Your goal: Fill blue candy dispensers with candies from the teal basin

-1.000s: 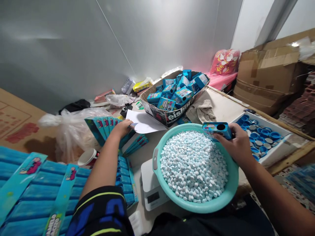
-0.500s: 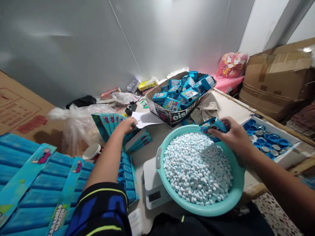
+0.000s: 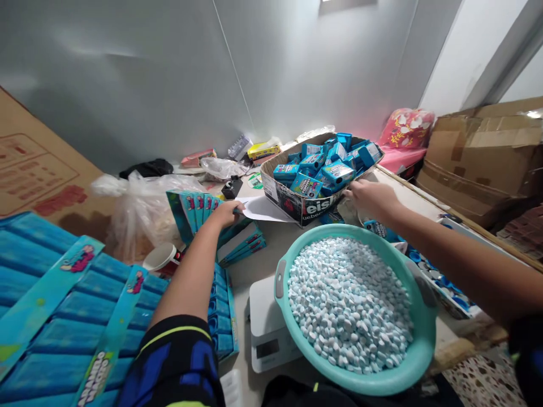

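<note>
My left hand (image 3: 229,213) is closed at the edge of a white paper sheet (image 3: 267,209), above the blue display boxes (image 3: 241,243); what its fingers hold is too small to make out. Beside the front right corner of a cardboard tray (image 3: 297,208) heaped with small blue boxes (image 3: 338,172), my right hand (image 3: 370,195) has its fingers bent over a cloth, its fingertips partly hidden. A blue box (image 3: 379,228) lies under my right forearm. The turquoise basin (image 3: 360,381) full of pale tablets (image 3: 352,305) rests partly on a white scale (image 3: 265,316).
Stacked blue cartons (image 3: 46,316) fill the left front. A white tray of blue caps (image 3: 449,288) is at the right. Behind the left arm are a plastic bag (image 3: 144,209) and a cup (image 3: 161,257). Large cardboard boxes (image 3: 479,164) stand at the back right.
My right hand has let go of the blue box it held over the basin and moved up beside the cardboard tray. My left hand stays near the paper. The view has shifted slightly.
</note>
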A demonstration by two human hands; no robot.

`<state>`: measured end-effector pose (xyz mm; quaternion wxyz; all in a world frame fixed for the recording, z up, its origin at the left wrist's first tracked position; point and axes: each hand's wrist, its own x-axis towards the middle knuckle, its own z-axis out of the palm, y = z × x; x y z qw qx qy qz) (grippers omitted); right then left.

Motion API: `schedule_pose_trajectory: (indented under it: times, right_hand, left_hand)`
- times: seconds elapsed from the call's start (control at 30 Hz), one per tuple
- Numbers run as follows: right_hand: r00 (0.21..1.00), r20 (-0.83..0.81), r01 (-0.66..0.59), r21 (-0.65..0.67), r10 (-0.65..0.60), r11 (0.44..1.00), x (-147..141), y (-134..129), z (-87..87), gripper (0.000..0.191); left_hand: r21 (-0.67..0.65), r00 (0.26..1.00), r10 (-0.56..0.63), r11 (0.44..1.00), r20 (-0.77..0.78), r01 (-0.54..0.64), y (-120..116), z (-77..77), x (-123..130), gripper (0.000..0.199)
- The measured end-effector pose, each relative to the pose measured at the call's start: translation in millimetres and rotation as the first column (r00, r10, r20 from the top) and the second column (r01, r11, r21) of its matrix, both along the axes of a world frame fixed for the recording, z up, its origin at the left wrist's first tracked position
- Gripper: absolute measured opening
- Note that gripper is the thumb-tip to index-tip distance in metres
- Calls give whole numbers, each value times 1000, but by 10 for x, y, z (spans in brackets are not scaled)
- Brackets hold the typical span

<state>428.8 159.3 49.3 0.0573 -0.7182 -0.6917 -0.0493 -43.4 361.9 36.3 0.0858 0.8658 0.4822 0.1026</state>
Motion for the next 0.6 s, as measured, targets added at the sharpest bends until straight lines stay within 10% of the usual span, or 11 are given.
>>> schedule_pose_trajectory:
  times: [0.13, 0.27, 0.6]
  right_hand:
    - [949, -72, -300, 87, 306, 950, -1055, 509, 256, 41]
    - [993, -119, -5, 38, 9, 999, -1621, 875, 148, 50]
    - [989, -137, 47, -52, -54, 998, -1464, 728, -31, 58]
  left_hand:
    - [49, 999, -32, 998, 2, 32, -27, 44, 74, 16]
    - [85, 999, -32, 996, -13, 33, -77, 44, 118, 14]
    - [125, 993, 110, 987, -51, -103, -219, -15, 272, 18]
